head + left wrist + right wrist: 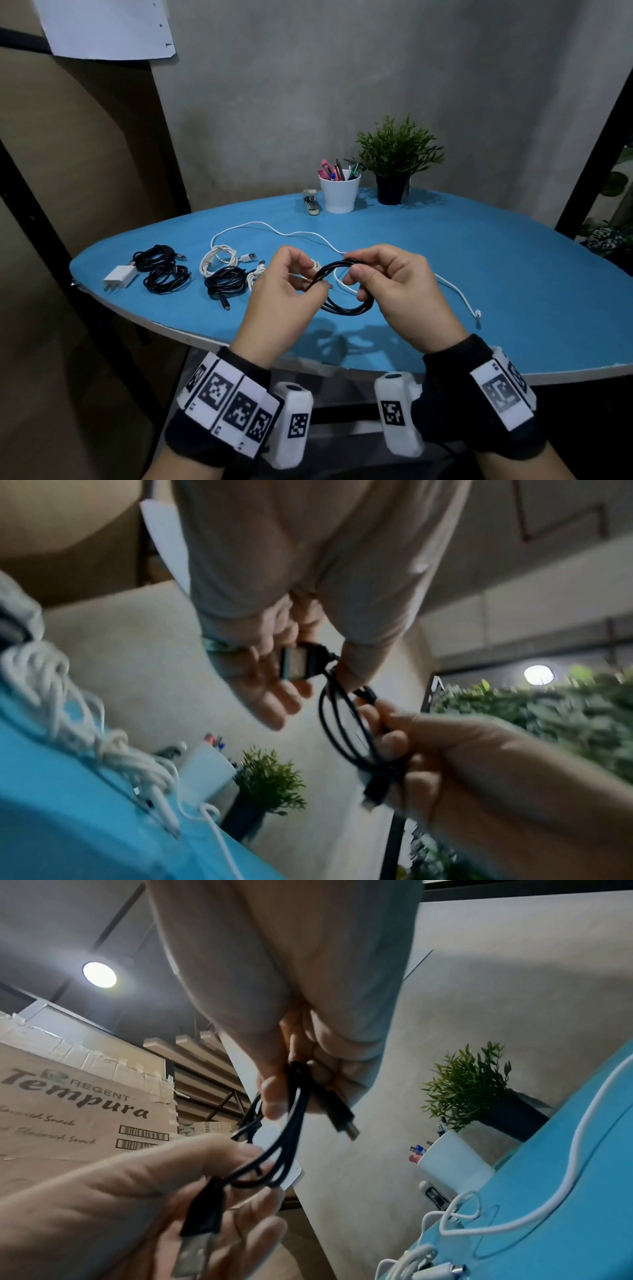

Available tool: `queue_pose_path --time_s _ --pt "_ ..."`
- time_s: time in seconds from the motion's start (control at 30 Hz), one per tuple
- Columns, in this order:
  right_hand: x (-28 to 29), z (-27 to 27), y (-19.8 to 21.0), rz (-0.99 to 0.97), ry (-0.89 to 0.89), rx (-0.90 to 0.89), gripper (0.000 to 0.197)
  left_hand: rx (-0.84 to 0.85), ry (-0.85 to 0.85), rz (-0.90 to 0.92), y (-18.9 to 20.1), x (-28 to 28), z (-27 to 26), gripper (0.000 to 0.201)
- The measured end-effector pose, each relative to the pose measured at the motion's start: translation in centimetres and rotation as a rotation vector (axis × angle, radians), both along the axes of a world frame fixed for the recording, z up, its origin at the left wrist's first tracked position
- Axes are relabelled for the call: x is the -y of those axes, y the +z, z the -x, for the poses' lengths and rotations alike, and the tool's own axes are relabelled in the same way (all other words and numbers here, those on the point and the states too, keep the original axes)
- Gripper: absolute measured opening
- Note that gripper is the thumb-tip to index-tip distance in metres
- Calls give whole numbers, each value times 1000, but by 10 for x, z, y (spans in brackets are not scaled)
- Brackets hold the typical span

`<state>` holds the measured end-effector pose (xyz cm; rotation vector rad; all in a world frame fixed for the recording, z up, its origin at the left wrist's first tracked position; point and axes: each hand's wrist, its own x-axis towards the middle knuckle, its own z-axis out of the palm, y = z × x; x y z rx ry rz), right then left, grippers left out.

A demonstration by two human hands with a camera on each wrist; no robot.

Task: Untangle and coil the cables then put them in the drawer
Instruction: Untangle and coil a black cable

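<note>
A black cable, wound into a small coil, hangs above the blue table between both hands. My left hand pinches its USB plug between thumb and fingers. My right hand grips the bundled loops at the top, and the cable's small plug sticks out beside the fingers. Two black coils, another black coil and a white coil lie on the table's left part. A loose white cable trails across the middle. No drawer is in view.
A white charger block lies by the left table edge. At the back stand a white pen cup, a potted plant and a stapler. Cardboard boxes stand to the left.
</note>
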<state>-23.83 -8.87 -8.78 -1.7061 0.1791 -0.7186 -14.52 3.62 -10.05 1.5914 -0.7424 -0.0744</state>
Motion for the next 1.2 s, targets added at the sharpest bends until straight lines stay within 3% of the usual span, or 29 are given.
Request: queue_pose_path --time_s 0.13,0.3,0.5,0.63,0.8,0.97,1.2 --pt "-1 0 -2 3 7 -15 17 290 142 -96 1 -4 -1 20" --pt "1 -1 -4 53 25 -65 16 397 178 -175 1 -7 -8 8" --pt "2 -3 -5 73 16 -58 17 13 -41 -92 9 -10 2 17" --pt "2 -2 -4 98 77 -72 22 132 -80 -163 6 -14 -2 21" --pt "6 0 -4 190 86 -133 31 160 -61 -147 7 -16 -5 21" --pt "4 2 -3 329 77 -194 36 1 -90 21 10 -12 -2 20" --pt "5 5 -1 335 83 -253 20 -55 -72 79 10 -12 -2 20"
